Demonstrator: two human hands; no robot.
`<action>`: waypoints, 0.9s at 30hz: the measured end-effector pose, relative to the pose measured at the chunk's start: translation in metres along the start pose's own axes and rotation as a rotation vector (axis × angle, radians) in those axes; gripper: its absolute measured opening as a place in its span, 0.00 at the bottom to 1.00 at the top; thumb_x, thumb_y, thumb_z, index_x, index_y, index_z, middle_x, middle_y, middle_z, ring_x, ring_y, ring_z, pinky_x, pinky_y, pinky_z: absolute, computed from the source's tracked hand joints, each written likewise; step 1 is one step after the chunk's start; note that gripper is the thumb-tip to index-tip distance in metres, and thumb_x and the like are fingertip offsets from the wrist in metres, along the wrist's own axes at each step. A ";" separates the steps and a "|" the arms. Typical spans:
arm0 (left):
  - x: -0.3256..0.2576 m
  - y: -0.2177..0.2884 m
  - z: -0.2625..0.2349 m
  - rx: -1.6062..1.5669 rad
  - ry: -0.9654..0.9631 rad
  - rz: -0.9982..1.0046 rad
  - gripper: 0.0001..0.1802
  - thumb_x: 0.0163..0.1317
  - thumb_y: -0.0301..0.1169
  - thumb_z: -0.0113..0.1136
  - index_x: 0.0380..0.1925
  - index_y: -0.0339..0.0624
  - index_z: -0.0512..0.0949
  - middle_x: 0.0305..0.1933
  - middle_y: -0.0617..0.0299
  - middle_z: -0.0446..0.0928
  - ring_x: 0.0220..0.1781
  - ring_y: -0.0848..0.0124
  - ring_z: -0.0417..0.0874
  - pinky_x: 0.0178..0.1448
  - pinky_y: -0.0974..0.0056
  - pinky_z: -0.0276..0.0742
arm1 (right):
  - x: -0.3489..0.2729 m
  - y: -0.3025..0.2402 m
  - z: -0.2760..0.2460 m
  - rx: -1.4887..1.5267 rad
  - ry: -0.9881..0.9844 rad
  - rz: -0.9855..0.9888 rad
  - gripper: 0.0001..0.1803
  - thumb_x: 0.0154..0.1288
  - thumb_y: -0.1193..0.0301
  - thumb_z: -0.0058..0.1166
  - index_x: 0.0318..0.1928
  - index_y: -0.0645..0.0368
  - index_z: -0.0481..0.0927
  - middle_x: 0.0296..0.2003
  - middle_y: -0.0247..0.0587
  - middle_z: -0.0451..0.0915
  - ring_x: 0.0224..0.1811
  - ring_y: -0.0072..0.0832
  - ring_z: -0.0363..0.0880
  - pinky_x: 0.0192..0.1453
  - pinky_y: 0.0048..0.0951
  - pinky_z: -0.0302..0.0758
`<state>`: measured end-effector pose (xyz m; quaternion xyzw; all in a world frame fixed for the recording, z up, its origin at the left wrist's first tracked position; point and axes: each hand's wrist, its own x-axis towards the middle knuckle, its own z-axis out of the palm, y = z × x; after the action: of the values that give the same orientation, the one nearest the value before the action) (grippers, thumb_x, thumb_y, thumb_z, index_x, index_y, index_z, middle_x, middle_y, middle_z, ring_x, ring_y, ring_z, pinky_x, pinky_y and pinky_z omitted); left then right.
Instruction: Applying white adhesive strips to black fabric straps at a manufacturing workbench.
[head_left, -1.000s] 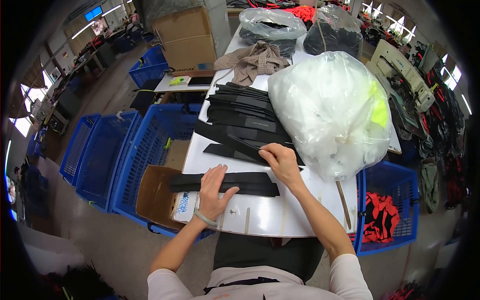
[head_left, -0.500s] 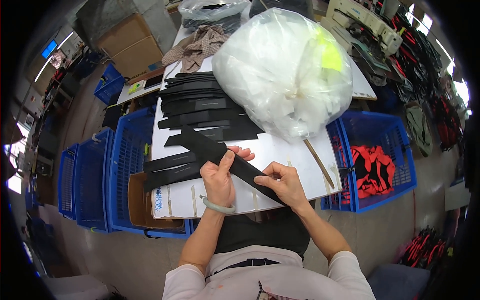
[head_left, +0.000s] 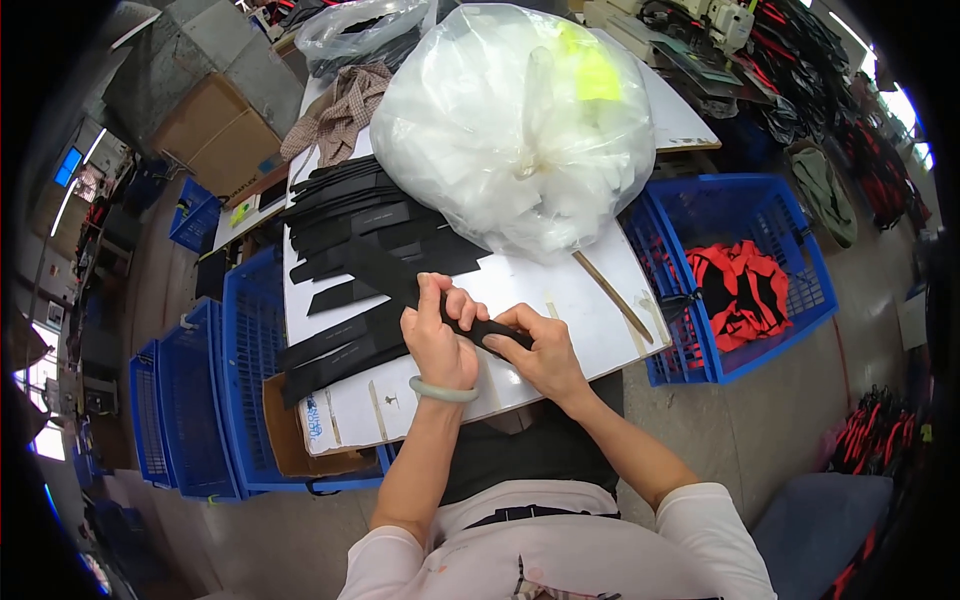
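Observation:
Between my two hands runs a black fabric strip, its far end lying over other strips at the left. My left hand, with a pale bangle on the wrist, is closed round its middle. My right hand pinches the near end, which looks folded or bunched; the fingers hide part of it. Beyond my hands lies a row of overlapping black strips, some with dark grey labels. Two more strips rest at the table's left edge.
A big clear bag of white material fills the back of the white table, with a narrow brown stick beside it. Blue crates stand left; another blue crate at right holds red and black pieces. A checked cloth lies behind.
My left fingers have curled around the strip, and its near end, flat and stretched out before, is now gathered between my hands. The whole view has shifted and tilted slightly.

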<state>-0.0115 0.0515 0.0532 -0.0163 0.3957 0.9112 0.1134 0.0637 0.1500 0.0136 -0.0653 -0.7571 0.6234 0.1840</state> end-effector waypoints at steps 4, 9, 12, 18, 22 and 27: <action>0.008 0.004 -0.010 -0.047 -0.098 -0.052 0.17 0.73 0.40 0.50 0.31 0.37 0.70 0.18 0.67 0.58 0.20 0.74 0.60 0.30 0.64 0.70 | 0.002 0.002 -0.004 -0.185 -0.004 -0.185 0.14 0.55 0.72 0.65 0.41 0.64 0.79 0.27 0.45 0.80 0.26 0.38 0.79 0.32 0.32 0.75; 0.014 0.008 -0.004 -0.163 -0.011 -0.065 0.15 0.71 0.39 0.53 0.40 0.37 0.70 0.27 0.63 0.68 0.28 0.70 0.69 0.46 0.57 0.75 | 0.003 -0.007 -0.004 -0.428 0.081 -0.429 0.30 0.48 0.69 0.72 0.52 0.64 0.77 0.37 0.47 0.81 0.34 0.40 0.82 0.37 0.34 0.77; 0.013 0.004 -0.004 -0.222 -0.125 -0.098 0.14 0.68 0.37 0.58 0.41 0.36 0.70 0.34 0.55 0.77 0.37 0.63 0.79 0.54 0.54 0.76 | 0.002 -0.006 -0.005 -0.389 0.103 -0.339 0.27 0.48 0.69 0.71 0.50 0.65 0.79 0.35 0.48 0.81 0.33 0.38 0.82 0.38 0.32 0.77; 0.009 -0.021 -0.021 0.016 -0.199 -0.158 0.16 0.66 0.40 0.60 0.32 0.38 0.70 0.22 0.54 0.77 0.29 0.59 0.84 0.56 0.49 0.77 | -0.001 -0.001 0.001 -0.033 0.076 -0.029 0.16 0.50 0.72 0.70 0.39 0.67 0.84 0.32 0.46 0.84 0.32 0.28 0.82 0.37 0.27 0.77; 0.022 -0.020 -0.027 0.068 0.035 -0.143 0.19 0.65 0.44 0.61 0.29 0.39 0.71 0.15 0.57 0.73 0.21 0.59 0.82 0.53 0.44 0.78 | 0.020 0.007 -0.011 -0.045 0.091 -0.041 0.12 0.55 0.72 0.66 0.38 0.66 0.84 0.31 0.45 0.84 0.29 0.26 0.81 0.37 0.25 0.76; 0.016 -0.016 -0.036 0.110 0.047 -0.151 0.19 0.67 0.41 0.59 0.25 0.38 0.70 0.13 0.57 0.71 0.19 0.57 0.80 0.51 0.42 0.78 | 0.113 0.033 -0.032 -0.491 0.520 -0.160 0.09 0.55 0.71 0.63 0.35 0.63 0.82 0.33 0.47 0.82 0.34 0.37 0.82 0.36 0.36 0.77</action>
<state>-0.0256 0.0391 0.0150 -0.0611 0.4455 0.8763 0.1730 -0.0339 0.2236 0.0092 -0.2045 -0.8147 0.3693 0.3975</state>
